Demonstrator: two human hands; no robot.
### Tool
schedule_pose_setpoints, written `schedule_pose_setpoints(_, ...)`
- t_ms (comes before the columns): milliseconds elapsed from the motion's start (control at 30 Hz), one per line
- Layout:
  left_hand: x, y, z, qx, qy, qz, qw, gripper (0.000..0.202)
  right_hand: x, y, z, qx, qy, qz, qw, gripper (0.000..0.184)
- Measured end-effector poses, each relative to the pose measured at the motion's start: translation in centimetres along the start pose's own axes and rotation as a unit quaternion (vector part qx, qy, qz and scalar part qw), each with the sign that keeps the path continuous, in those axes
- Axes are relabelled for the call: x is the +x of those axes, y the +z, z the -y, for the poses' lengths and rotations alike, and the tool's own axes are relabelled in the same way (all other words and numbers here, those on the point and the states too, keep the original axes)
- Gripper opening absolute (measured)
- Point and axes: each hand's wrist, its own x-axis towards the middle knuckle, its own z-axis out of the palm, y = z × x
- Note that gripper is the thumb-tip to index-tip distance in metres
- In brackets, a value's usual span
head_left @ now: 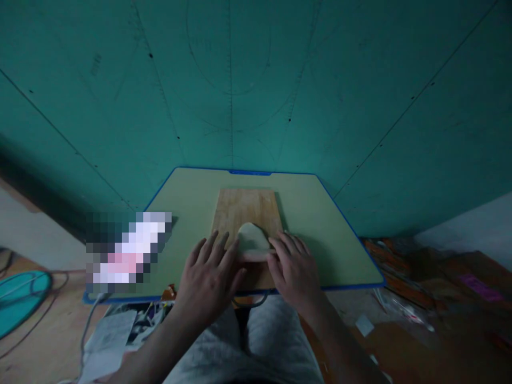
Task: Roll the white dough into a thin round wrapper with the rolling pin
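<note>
A pale flat piece of dough lies on a wooden board, which rests on a low green table with a blue rim. A rolling pin lies across the near edge of the dough. My left hand presses flat on the pin's left end with fingers stretched out. My right hand lies flat on its right end, fingers apart. Both hands hide most of the pin.
A teal wall with faint drawn lines stands right behind the table. A blurred-out item sits on the table's left side. Papers and cables lie on the floor at left, clutter at right.
</note>
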Motion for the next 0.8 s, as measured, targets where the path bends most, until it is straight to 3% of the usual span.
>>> schedule_pose_setpoints(133, 0.6, 0.2, 0.6, -0.014, -0.002, 0.011, 1.000, 0.049, 1.5, -0.4, -0.4, 0.003, -0.007, 0.019, 1.000, 0.039)
schedule_pose_setpoints(300, 5.2, 0.9, 2.4, -0.013, -0.044, 0.069, 0.997, 0.044, 6.7, 0.2, -1.1, -0.008, 0.057, 0.053, 0.997, 0.032)
schedule_pose_setpoints(433, 7.6, 1.7, 3.4, 0.012, -0.111, 0.059, 0.992, 0.052, 9.6, 1.1, -1.4, -0.007, 0.115, 0.068, 0.991, 0.029)
schedule_pose_setpoints(533, 7.2, 2.0, 3.2, 0.018, -0.115, 0.045, 0.992, 0.055, 8.9, 1.1, -1.2, -0.016, 0.118, 0.053, 0.991, 0.027)
schedule_pose_setpoints(800, 1.8, 0.8, 1.0, 0.001, -0.064, 0.011, 0.998, 0.055, 1.7, 0.3, 0.4, 0.000, 0.030, -0.020, 0.999, 0.030)
